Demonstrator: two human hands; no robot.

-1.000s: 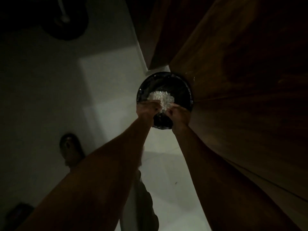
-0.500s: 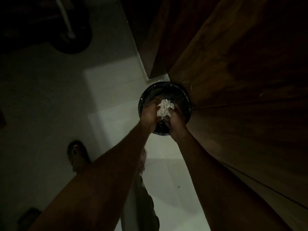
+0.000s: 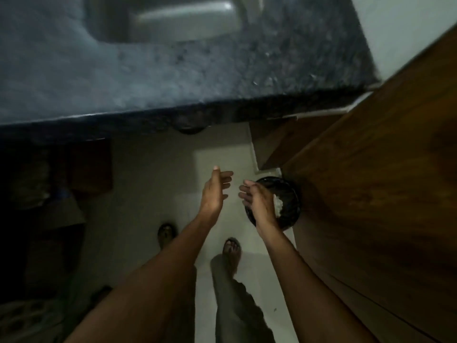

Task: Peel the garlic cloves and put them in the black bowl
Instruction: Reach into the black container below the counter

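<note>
A black round container [image 3: 291,201] stands on the pale floor against a wooden cabinet. A clump of white papery garlic scraps [image 3: 278,206] lies inside it. My right hand [image 3: 257,201] hovers over its left rim, fingers relaxed, holding nothing. My left hand [image 3: 215,191] hangs further left over the floor, fingers straight and spread, also empty. The two hands are a short gap apart and touch nothing. No garlic cloves can be made out in this dim, blurred view.
A dark speckled stone counter [image 3: 173,70] with a steel sink [image 3: 173,18] fills the top. A wooden cabinet door [image 3: 371,194] stands at right. My sandalled feet [image 3: 167,233] [image 3: 231,251] are on the white floor tiles below the hands.
Both hands held a wad of white scraps over the black container; the wad now lies inside it. The hands have opened and drawn apart, and the view has tilted up to the counter.
</note>
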